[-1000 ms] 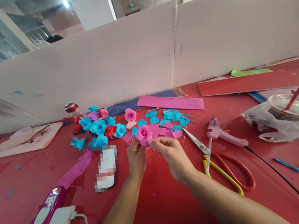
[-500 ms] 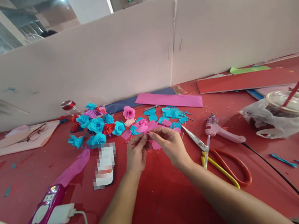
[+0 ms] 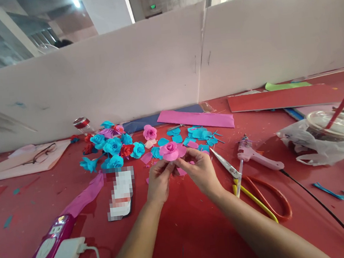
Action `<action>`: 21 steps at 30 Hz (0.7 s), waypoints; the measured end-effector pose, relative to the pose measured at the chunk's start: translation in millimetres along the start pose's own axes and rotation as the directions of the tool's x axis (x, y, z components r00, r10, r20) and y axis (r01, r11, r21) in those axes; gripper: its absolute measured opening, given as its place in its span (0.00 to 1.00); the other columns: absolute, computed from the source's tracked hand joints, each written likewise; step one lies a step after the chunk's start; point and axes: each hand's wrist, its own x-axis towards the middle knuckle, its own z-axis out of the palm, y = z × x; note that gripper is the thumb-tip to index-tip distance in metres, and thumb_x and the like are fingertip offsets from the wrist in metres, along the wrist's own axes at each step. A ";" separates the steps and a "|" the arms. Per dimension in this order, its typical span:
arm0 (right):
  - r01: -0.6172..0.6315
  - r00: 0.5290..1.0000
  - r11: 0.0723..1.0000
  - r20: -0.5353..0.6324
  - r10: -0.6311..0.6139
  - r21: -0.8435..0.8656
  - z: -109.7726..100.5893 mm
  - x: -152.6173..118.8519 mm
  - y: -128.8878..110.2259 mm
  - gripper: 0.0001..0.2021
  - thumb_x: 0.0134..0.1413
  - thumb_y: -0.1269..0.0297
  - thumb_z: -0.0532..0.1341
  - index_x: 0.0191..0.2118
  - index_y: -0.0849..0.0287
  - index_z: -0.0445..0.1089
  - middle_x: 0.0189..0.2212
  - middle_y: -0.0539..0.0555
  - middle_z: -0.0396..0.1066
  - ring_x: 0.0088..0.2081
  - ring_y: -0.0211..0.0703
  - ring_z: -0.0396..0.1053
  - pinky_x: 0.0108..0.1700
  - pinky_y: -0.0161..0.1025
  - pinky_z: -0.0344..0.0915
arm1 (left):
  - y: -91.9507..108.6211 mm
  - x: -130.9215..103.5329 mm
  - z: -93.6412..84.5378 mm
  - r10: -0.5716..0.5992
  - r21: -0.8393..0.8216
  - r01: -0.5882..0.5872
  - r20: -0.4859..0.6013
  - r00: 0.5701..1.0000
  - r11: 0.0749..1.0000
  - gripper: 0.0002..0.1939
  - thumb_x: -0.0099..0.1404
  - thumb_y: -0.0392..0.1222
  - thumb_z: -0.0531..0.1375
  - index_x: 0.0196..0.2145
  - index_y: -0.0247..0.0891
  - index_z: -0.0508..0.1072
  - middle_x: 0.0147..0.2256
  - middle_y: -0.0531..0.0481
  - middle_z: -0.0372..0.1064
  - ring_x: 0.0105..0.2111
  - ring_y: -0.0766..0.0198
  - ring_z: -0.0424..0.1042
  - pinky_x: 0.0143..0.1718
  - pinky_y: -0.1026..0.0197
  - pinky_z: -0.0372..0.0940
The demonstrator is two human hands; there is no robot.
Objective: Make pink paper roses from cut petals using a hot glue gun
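Between my two hands is a pink paper flower [image 3: 171, 150], its rolled centre facing up and its petals spread. My left hand [image 3: 160, 181] pinches it from below on the left. My right hand [image 3: 201, 171] grips its underside and right edge, thumb meeting the other thumb. The flower's base is hidden by my fingers. Loose blue petals [image 3: 199, 132] and a few pink ones lie just behind my hands. A finished-looking pink flower [image 3: 150, 132] rests farther back, beside a cluster of blue, red and purple paper flowers [image 3: 112, 146].
Scissors [image 3: 257, 198] and a pink glue gun [image 3: 252, 155] with a black cord lie to the right. Farther right stands a lidded drink in a plastic bag [image 3: 325, 138]. On the left are a phone [image 3: 122, 196] and a purple power strip [image 3: 52, 240]. A white partition [image 3: 107, 78] stands behind.
The flower in my hands has tilted up, so its centre and petals now show clearly. My hands stay nearly in place, and the camera view has shifted slightly.
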 end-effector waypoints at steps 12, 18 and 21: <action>0.006 0.997 0.979 0.073 -0.021 0.202 2.2 -3.0 -4.5 0.04 0.49 0.65 0.64 0.29 0.58 0.69 0.21 0.47 0.68 0.23 0.37 0.67 0.29 0.36 0.64 | 3.2 1.5 -4.7 0.042 -0.004 -0.041 0.048 0.998 0.999 0.05 0.56 0.41 0.65 0.31 0.38 0.77 0.23 0.53 0.67 0.23 0.69 0.63 0.28 0.64 0.61; 0.056 0.997 0.997 0.041 -0.058 0.050 0.8 -4.3 -3.8 0.08 0.49 0.67 0.63 0.22 0.58 0.67 0.23 0.48 0.67 0.27 0.38 0.65 0.32 0.37 0.63 | 1.9 2.4 -7.8 0.033 0.000 -0.033 0.051 0.998 0.999 0.05 0.54 0.41 0.66 0.25 0.37 0.76 0.21 0.53 0.66 0.23 0.69 0.63 0.27 0.63 0.60; 0.119 0.993 0.991 0.023 -0.117 -0.069 0.6 -6.0 -5.2 0.09 0.48 0.67 0.64 0.20 0.58 0.69 0.25 0.50 0.66 0.31 0.39 0.63 0.34 0.37 0.62 | 2.4 3.2 -8.0 0.029 -0.028 -0.028 0.027 0.999 0.999 0.07 0.52 0.41 0.67 0.22 0.36 0.75 0.20 0.53 0.66 0.22 0.69 0.63 0.26 0.63 0.60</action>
